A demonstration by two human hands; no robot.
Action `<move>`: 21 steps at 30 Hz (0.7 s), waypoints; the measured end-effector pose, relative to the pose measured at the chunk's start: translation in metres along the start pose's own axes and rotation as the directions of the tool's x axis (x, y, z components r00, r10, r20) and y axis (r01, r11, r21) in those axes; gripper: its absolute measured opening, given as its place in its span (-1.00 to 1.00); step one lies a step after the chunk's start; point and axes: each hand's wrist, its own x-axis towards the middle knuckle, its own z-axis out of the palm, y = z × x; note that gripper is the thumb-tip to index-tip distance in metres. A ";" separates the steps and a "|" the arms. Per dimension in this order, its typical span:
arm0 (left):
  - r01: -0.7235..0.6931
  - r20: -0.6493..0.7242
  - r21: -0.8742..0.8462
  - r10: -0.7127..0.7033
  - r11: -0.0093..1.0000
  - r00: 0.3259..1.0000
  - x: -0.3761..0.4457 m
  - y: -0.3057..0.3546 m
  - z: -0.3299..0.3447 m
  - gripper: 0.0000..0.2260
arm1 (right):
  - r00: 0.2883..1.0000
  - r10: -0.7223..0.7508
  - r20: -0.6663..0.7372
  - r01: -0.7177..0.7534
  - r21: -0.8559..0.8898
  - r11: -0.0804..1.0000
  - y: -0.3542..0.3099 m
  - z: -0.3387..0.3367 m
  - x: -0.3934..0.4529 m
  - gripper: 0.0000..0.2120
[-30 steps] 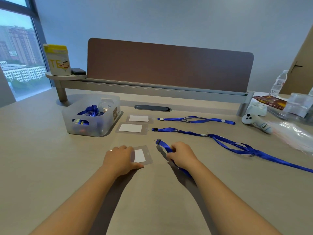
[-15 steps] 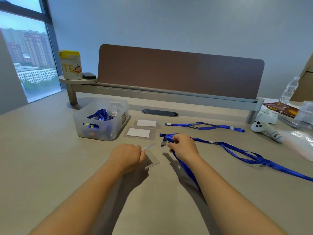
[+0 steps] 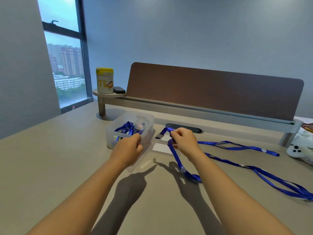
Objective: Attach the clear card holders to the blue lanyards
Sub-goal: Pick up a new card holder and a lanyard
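My left hand [image 3: 128,150] is raised above the desk and grips a clear card holder [image 3: 145,155], which tilts edge-on and looks faint. My right hand [image 3: 183,141] pinches a blue lanyard [image 3: 176,158] near its end. The lanyard's metal clip [image 3: 159,136] hangs out to the left, between my two hands, and its strap trails down to the desk. Behind my hands a second card holder with a white card [image 3: 161,148] lies flat. Two more blue lanyards [image 3: 240,146] [image 3: 271,180] stretch across the desk to the right.
A clear plastic bin [image 3: 111,133] holding blue lanyards stands behind my left hand. A brown divider panel [image 3: 211,89] on a grey rail runs along the back. A yellow-lidded jar [image 3: 104,81] sits on a small shelf. A white controller [image 3: 299,151] lies at the right edge.
Both hands have lifted off the desk, the left raising the card holder, the right raising the lanyard end with its clip. The camera has tilted up.
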 end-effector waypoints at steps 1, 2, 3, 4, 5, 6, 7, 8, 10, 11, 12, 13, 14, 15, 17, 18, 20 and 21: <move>0.003 0.003 0.000 -0.003 1.000 1.000 -0.002 -0.003 0.002 -0.85 | 0.999 0.032 0.002 -0.032 -0.013 0.999 0.006 0.003 -0.002 -0.76; 0.006 0.004 0.001 -0.006 1.000 1.000 -0.005 -0.005 0.006 -0.86 | 0.997 0.072 0.007 -0.072 -0.029 0.997 0.013 0.004 -0.005 -0.73; 0.012 0.010 -0.001 -0.012 1.000 1.000 -0.008 -0.007 0.010 -0.86 | 0.994 0.106 0.014 -0.105 -0.051 0.993 0.022 0.005 -0.008 -0.68; 0.015 0.019 -0.006 -0.015 1.000 1.000 -0.011 -0.007 0.015 -0.85 | 0.989 0.146 0.017 -0.144 -0.080 0.986 0.031 0.006 -0.011 -0.65; 0.017 0.029 -0.013 -0.016 1.000 0.999 -0.014 -0.007 0.019 -0.84 | 0.983 0.185 0.013 -0.182 -0.101 0.978 0.041 0.006 -0.013 -0.63; 0.014 0.033 -0.018 -0.013 1.000 0.999 -0.016 -0.006 0.022 -0.83 | 0.974 0.225 0.009 -0.222 -0.122 0.967 0.050 0.006 -0.014 -0.64; 0.008 0.033 -0.019 -0.008 1.000 0.999 -0.017 -0.004 0.025 -0.82 | 0.966 0.257 0.011 -0.253 -0.142 0.957 0.059 0.006 -0.014 -0.65; -0.001 0.032 -0.013 0.001 1.000 1.000 -0.017 -0.001 0.028 -0.81 | 0.955 0.296 0.021 -0.288 -0.172 0.942 0.066 0.006 -0.014 -0.66; -0.018 0.045 0.011 0.018 1.000 0.999 -0.015 0.004 0.031 -0.81 | 0.939 0.341 0.042 -0.320 -0.254 0.913 0.079 0.005 -0.014 -0.69; -0.024 0.055 0.022 0.023 0.999 0.998 -0.014 0.007 0.033 -0.81 | 0.936 0.348 0.055 -0.316 -0.306 0.898 0.081 0.005 -0.015 -0.73; -0.030 0.059 0.031 0.028 0.999 0.998 -0.012 0.009 0.035 -0.80 | 0.933 0.355 0.055 -0.314 -0.352 0.882 0.084 0.005 -0.013 -0.81; -0.034 0.064 0.035 0.032 0.999 0.997 -0.011 0.011 0.036 -0.80 | 0.934 0.353 0.056 -0.305 -0.389 0.869 0.084 0.004 -0.013 -0.94; -0.041 0.067 0.039 0.038 0.998 0.997 -0.009 0.013 0.038 -0.80 | 0.941 0.336 0.046 -0.288 -0.414 0.864 0.087 0.003 -0.011 -0.83; -0.046 0.074 0.045 0.043 0.998 0.996 -0.007 0.015 0.040 -0.80 | 0.947 0.318 0.038 -0.270 -0.439 0.857 0.088 0.003 -0.010 -0.65; -0.057 0.084 0.064 0.051 0.996 0.995 -0.002 0.017 0.043 -0.80 | 0.955 0.294 0.050 -0.232 -0.495 0.838 0.090 0.002 -0.007 -0.43; -0.061 0.083 0.075 0.055 0.995 0.995 0.000 0.018 0.044 -0.80 | 0.953 0.292 0.077 -0.204 -0.551 0.809 0.090 0.002 -0.005 -0.42; -0.061 0.079 0.096 0.054 0.993 0.995 0.003 0.019 0.046 -0.80 | 0.944 0.302 0.132 -0.143 -0.662 0.736 0.091 0.003 -0.002 -0.50; -0.058 0.081 0.102 0.050 0.993 0.996 0.003 0.020 0.046 -0.79 | 0.940 0.308 0.145 -0.126 -0.692 0.711 0.090 0.003 -0.002 -0.54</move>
